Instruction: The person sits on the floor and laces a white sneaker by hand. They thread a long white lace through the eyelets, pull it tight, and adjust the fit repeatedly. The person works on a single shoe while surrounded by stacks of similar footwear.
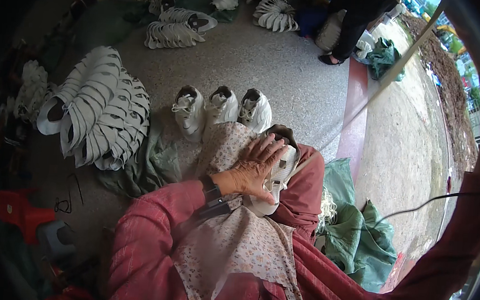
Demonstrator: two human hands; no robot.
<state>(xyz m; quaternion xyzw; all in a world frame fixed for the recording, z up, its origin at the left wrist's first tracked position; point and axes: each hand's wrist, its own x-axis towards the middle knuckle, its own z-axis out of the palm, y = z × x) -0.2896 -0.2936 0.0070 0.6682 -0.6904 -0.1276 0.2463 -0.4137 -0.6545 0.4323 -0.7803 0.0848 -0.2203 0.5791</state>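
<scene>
A white lace-up shoe [288, 158] lies on my lap, its dark-lined opening pointing away from me. My left hand [252, 169] grips it, with the fingers over the opening and the thumb on the near side. From the shoe a pale lace [393, 76] runs taut toward the upper right rim. My right arm, in a red sleeve [439, 266], stretches out along the right edge; the fingers of that hand are hidden in the dark rim. Just beyond my knees stand three white shoes [222, 104] in a row, laces on their fronts.
Stacked white shoe uppers [100, 105] stand on the left by a green sack [152, 160]. More stacks [176, 29] are farther back. A person in black trousers [354, 23] stands at the far right. White laces [327, 209] and green sacking [351, 238] lie right of my knee. A red stool [18, 211] is lower left.
</scene>
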